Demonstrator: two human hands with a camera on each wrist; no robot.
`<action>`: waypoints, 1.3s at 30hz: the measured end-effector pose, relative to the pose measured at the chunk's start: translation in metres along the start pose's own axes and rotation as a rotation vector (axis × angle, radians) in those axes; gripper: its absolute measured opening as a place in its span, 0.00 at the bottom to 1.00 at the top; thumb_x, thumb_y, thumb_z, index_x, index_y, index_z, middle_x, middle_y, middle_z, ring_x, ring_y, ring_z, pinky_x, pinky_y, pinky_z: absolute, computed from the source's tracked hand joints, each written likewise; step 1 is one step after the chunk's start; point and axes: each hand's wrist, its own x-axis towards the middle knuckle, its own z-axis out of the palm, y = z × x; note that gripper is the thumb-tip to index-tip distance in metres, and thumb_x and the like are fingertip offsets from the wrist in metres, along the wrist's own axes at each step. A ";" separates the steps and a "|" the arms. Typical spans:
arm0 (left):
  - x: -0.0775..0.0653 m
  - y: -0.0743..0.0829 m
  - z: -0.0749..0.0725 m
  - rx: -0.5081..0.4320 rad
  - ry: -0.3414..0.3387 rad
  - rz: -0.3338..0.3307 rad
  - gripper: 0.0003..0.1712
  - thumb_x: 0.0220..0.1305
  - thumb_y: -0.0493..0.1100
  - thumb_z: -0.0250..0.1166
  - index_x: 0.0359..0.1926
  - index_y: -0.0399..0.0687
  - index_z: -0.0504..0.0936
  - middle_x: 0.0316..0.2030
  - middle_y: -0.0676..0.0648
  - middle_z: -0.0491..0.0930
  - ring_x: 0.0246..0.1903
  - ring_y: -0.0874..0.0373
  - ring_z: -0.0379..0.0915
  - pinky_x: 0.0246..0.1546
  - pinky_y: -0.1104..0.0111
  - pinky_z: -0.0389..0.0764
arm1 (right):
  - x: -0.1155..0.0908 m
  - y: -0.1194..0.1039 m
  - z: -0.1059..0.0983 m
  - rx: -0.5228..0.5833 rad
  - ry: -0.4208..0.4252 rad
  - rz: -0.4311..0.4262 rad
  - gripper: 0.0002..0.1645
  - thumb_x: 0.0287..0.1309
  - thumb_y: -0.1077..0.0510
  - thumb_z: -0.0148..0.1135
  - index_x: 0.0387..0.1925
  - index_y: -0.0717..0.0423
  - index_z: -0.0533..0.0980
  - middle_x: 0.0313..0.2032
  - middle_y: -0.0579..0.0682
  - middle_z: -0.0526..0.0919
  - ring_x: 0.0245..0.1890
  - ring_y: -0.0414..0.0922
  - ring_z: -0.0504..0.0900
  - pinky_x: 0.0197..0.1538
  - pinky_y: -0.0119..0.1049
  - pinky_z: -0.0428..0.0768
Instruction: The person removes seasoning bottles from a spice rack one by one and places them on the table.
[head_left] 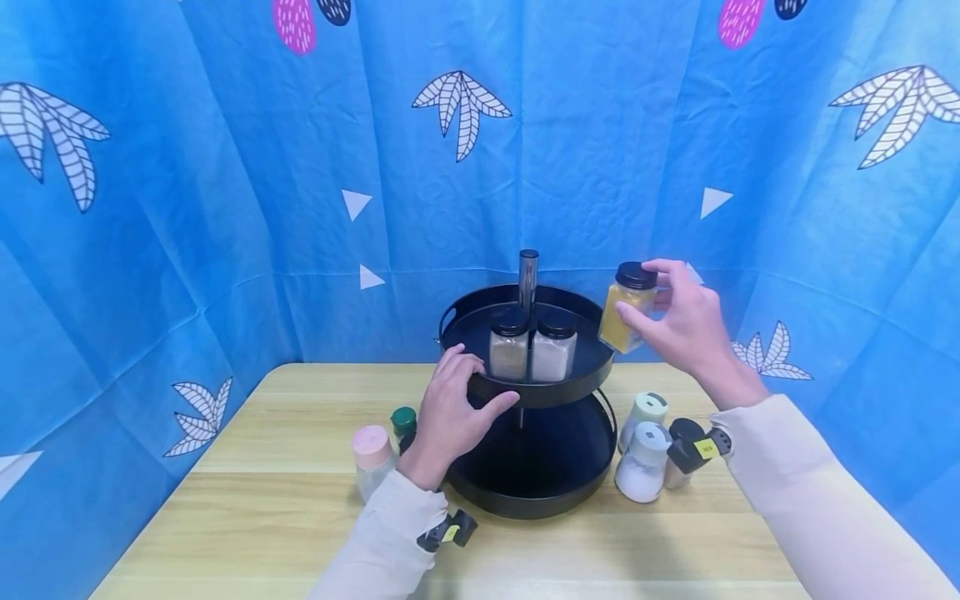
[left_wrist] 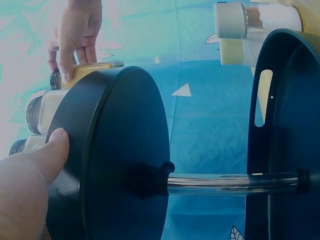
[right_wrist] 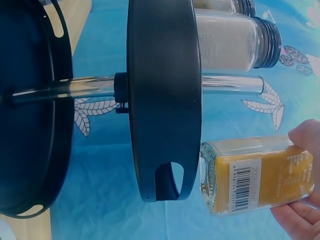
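Observation:
My right hand (head_left: 686,321) holds a square glass spice jar (head_left: 619,321) of yellow powder with a black lid, tilted at the right rim of a black two-tier rack (head_left: 551,393). A barcode label shows on the jar in the right wrist view. My left hand (head_left: 450,412) grips the upper tier's rim at the front left. Its thumb (left_wrist: 59,145) presses the outer wall in the left wrist view; its other fingers are hidden there. Two black-lidded jars, one brownish (head_left: 508,354) and one whitish (head_left: 553,357), stand on the upper tier.
On the wooden table (head_left: 247,500), a pink-capped bottle (head_left: 372,454) and a green-capped one (head_left: 403,419) stand left of the rack. At right are a white-capped shaker (head_left: 643,467), a pale green-capped shaker (head_left: 647,408) and a dark-lidded jar (head_left: 684,433). Blue cloth (head_left: 600,167) hangs behind.

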 end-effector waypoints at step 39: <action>0.001 -0.001 0.000 -0.010 -0.010 -0.009 0.29 0.50 0.61 0.70 0.42 0.43 0.77 0.48 0.42 0.80 0.66 0.49 0.59 0.63 0.48 0.67 | -0.011 0.014 -0.012 -0.013 0.057 0.038 0.33 0.51 0.56 0.69 0.56 0.64 0.67 0.46 0.72 0.80 0.37 0.64 0.82 0.41 0.60 0.78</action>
